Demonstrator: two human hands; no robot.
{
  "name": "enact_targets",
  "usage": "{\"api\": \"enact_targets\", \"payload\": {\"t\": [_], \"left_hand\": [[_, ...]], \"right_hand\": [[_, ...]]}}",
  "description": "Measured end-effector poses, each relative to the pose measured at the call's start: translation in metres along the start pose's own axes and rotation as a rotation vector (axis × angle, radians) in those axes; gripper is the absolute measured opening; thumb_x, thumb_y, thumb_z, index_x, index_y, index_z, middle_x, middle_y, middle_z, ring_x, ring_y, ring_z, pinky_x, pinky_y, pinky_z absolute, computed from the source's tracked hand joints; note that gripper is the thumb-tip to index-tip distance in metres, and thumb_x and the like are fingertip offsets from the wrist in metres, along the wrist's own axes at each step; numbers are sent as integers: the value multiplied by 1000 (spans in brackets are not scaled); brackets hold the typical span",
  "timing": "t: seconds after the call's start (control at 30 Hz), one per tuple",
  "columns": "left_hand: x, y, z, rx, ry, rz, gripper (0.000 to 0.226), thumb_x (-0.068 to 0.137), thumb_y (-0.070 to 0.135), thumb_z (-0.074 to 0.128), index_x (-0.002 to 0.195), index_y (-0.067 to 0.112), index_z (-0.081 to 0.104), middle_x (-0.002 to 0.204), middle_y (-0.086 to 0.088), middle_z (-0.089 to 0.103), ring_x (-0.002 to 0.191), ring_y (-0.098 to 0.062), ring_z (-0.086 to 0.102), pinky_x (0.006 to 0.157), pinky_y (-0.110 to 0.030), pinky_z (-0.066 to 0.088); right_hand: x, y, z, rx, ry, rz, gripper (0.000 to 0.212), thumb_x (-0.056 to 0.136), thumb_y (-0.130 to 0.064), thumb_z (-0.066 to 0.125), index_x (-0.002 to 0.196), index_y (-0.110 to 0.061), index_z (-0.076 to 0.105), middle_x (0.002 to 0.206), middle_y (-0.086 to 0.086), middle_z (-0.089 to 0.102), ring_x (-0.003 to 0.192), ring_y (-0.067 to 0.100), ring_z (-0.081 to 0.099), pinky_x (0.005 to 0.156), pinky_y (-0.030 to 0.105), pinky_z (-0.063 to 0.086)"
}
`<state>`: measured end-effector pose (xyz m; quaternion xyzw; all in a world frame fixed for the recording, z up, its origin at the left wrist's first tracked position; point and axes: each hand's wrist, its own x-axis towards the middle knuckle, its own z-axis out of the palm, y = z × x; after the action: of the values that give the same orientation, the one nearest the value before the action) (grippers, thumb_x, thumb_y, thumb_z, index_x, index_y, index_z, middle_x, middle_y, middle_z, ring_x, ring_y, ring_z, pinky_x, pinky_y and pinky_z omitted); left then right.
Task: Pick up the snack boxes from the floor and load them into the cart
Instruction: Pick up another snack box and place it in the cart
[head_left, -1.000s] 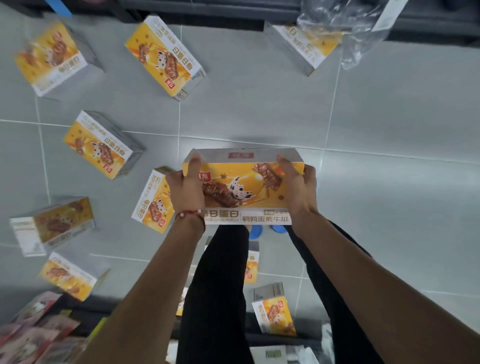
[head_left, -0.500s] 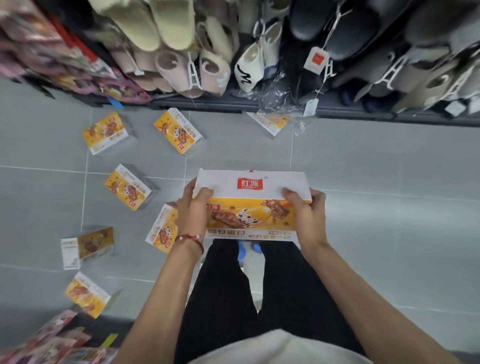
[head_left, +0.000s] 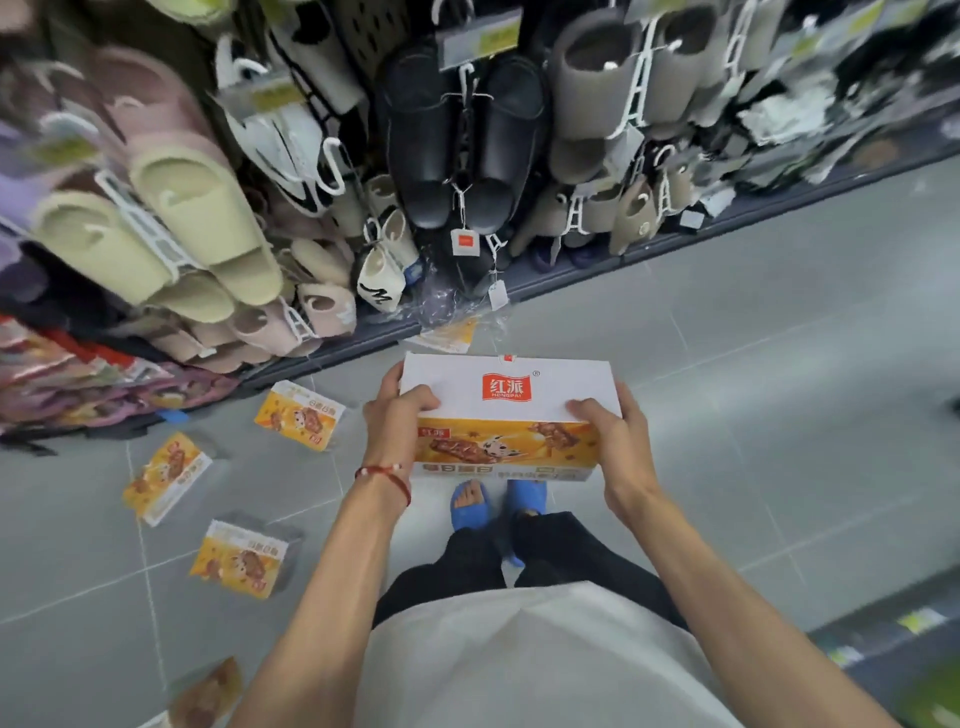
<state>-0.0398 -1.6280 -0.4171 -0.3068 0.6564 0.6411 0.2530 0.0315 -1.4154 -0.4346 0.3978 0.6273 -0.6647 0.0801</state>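
Note:
I hold one snack box (head_left: 506, 415), white on top with a red logo and a yellow-orange front, level in front of my waist. My left hand (head_left: 395, 421) grips its left end and my right hand (head_left: 613, 441) grips its right end. Several more yellow snack boxes lie on the grey tiled floor to my left: one near the shelf base (head_left: 300, 414), one further left (head_left: 166, 477), one nearer me (head_left: 240, 558). Another snack box (head_left: 447, 335) lies partly under plastic wrap by the shelf foot. No cart is in view.
A rack of hanging slippers (head_left: 197, 208) and black sandals (head_left: 457, 135) fills the top of the view. Its dark base shelf (head_left: 779, 208) runs along the floor. My feet in blue sandals (head_left: 470, 506) stand below the box. Another shelf edge (head_left: 909, 623) is at lower right.
I have straightened up with the box in both hands. The view has lifted from the floor to the slipper rack and swung right; the floor boxes now sit lower left.

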Motion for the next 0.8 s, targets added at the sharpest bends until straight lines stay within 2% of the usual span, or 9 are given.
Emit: {"api": "enact_targets", "payload": {"t": [0.1, 0.17, 0.23, 0.3, 0.37, 0.5, 0.6, 0.67, 0.8], "left_hand": [[-8, 11, 19, 112, -100, 50, 45, 83, 16, 60, 123, 37, 57, 112, -1, 72, 89, -22, 72, 79, -44, 58], [-13, 15, 37, 179, -158, 69, 41, 88, 15, 59, 123, 35, 55, 109, 1, 73, 88, -21, 72, 82, -45, 58], [-19, 18, 60, 233, -220, 74, 42, 91, 18, 60, 128, 33, 51, 109, 2, 72, 91, -22, 72, 78, -41, 59], [-24, 20, 88, 287, -271, 89, 43, 93, 21, 61, 132, 33, 48, 112, 2, 71, 94, -21, 71, 78, -38, 59], [-31, 20, 121, 366, -302, 115, 42, 94, 26, 61, 132, 36, 46, 115, 2, 70, 99, -22, 71, 85, -41, 59], [-46, 18, 202, 478, -395, 200, 30, 93, 27, 65, 119, 34, 54, 114, 2, 71, 101, -22, 71, 92, -47, 57], [-60, 15, 273, 567, -464, 261, 26, 87, 24, 75, 110, 27, 63, 105, 4, 75, 96, -20, 74, 91, -51, 58], [-71, 9, 323, 607, -496, 285, 23, 85, 23, 77, 103, 27, 64, 104, 4, 76, 96, -20, 74, 90, -50, 58], [-99, -7, 419, 644, -571, 317, 36, 86, 25, 77, 117, 27, 59, 112, 3, 73, 99, -17, 72, 84, -37, 59]], "right_hand": [[-11, 1, -19, 97, 68, 7, 56, 84, -27, 69, 138, -30, 54, 130, 2, 67, 100, 14, 72, 68, 20, 53], [-18, 1, -37, 160, 118, -13, 46, 88, -17, 69, 132, -29, 59, 123, 3, 71, 95, 15, 73, 64, 16, 54], [-23, 4, -58, 207, 176, -11, 55, 78, -27, 72, 132, -31, 60, 126, 3, 69, 100, 18, 72, 71, 21, 55], [-26, 8, -82, 252, 231, -2, 72, 65, -40, 73, 135, -32, 59, 132, 4, 65, 108, 22, 71, 80, 32, 56], [-27, 13, -110, 308, 267, 11, 75, 61, -46, 73, 133, -34, 58, 131, 4, 65, 111, 26, 70, 87, 41, 57], [-22, 17, -175, 368, 351, -27, 58, 71, -39, 70, 128, -32, 58, 121, -1, 71, 109, 24, 70, 87, 40, 58], [-15, 21, -232, 423, 423, -59, 60, 70, -43, 71, 128, -35, 58, 128, 0, 66, 113, 24, 68, 88, 46, 58], [-12, 24, -274, 443, 474, -82, 62, 70, -44, 70, 131, -35, 58, 130, -1, 65, 114, 21, 67, 88, 43, 57], [-6, 26, -361, 500, 567, -109, 57, 74, -32, 69, 131, -30, 59, 116, -10, 72, 109, 19, 68, 87, 35, 55]]}}
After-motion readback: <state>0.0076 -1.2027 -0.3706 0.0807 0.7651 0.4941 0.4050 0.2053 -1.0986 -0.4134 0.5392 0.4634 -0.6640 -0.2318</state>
